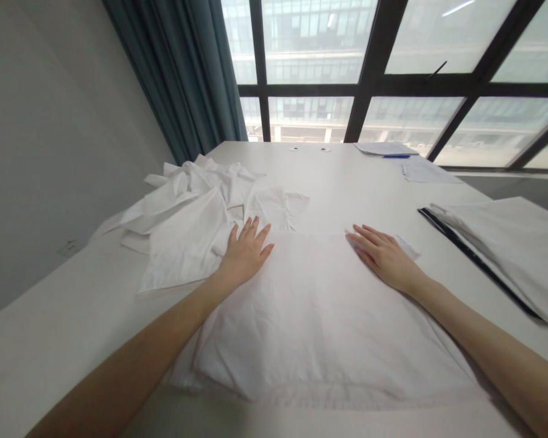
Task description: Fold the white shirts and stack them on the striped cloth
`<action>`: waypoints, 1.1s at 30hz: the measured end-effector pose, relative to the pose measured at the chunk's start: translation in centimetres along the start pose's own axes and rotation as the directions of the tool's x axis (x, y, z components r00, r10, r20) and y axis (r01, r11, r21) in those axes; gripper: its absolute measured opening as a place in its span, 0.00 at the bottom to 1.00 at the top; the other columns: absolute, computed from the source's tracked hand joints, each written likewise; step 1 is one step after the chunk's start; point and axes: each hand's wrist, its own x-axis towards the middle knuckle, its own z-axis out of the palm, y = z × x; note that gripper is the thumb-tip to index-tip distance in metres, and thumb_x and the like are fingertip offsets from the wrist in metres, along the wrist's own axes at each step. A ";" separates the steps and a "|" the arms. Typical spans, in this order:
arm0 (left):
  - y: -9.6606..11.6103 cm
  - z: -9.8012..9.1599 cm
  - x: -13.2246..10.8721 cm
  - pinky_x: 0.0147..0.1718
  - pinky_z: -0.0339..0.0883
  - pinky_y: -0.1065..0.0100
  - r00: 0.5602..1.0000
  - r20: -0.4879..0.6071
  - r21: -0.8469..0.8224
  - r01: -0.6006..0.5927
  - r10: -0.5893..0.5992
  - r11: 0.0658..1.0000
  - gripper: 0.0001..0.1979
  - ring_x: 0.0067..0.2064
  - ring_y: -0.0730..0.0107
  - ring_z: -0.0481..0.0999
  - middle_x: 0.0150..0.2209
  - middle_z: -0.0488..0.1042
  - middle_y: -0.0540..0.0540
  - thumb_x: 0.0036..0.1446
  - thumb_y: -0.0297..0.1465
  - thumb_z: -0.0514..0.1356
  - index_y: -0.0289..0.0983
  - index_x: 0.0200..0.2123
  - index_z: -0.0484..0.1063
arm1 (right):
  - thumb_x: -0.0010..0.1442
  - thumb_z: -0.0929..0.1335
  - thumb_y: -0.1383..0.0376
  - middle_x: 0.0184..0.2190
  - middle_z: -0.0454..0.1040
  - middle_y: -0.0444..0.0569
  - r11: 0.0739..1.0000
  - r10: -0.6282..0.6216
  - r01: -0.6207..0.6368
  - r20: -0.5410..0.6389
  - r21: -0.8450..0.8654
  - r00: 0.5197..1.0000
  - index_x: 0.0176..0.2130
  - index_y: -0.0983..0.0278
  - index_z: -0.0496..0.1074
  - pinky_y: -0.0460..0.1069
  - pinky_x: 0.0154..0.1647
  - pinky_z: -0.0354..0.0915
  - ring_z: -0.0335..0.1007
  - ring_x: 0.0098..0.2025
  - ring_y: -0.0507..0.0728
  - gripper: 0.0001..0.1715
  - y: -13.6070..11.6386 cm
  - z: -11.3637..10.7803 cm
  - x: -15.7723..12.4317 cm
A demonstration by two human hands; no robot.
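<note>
A white cloth garment point(329, 328) lies spread on the white table in front of me, its lower edge toward me and lightly creased. My left hand point(246, 252) rests on its far left corner with the fingers spread. On the far right corner lies my right hand point(383, 255), flat, its fingers stretched out and close together. Neither hand grips anything. A small bit of the cloth sticks out past my right hand. Beyond and beside my left hand is a crumpled heap of white cloth point(187, 213).
On the right, a folded white cloth point(520, 255) lies on a dark flat thing point(475, 261). Papers point(383, 148) and a blue pen point(396, 156) are at the table's far right. Behind the table point(329, 176) are a blue curtain point(187, 67) and windows.
</note>
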 end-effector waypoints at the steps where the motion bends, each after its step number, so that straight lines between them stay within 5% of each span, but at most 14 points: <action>1: 0.3 -0.1 0.0 0.64 0.45 0.45 0.999 0.025 -0.023 -0.038 0.039 0.999 0.26 0.70 0.51 0.49 0.68 0.52 0.33 0.68 0.40 0.47 0.36 0.66 0.57 | 0.71 0.54 0.58 0.65 0.60 0.55 1.000 -0.017 0.017 0.001 0.022 1.000 0.62 0.63 0.64 0.61 0.62 0.58 0.54 0.67 0.63 0.27 0.0 0.0 0.0; 8: 2.0 -0.5 -0.8 0.64 0.44 0.45 0.936 0.107 -0.184 -0.312 0.335 0.932 0.24 0.70 0.57 0.48 0.70 0.50 0.43 0.69 0.41 0.46 0.47 0.66 0.54 | 0.71 0.54 0.57 0.64 0.63 0.53 0.995 -0.010 0.004 0.054 0.103 0.999 0.64 0.62 0.62 0.61 0.63 0.58 0.55 0.66 0.62 0.28 0.7 0.7 0.1; 33: 1.9 -0.4 -0.8 0.64 0.44 0.46 0.937 0.113 -0.222 -0.301 0.331 0.927 0.23 0.69 0.60 0.51 0.69 0.53 0.45 0.69 0.39 0.46 0.47 0.66 0.56 | 0.70 0.52 0.53 0.66 0.59 0.48 0.962 0.266 -0.252 0.152 -0.106 0.952 0.65 0.58 0.60 0.67 0.60 0.57 0.54 0.67 0.63 0.29 -0.9 -0.2 0.0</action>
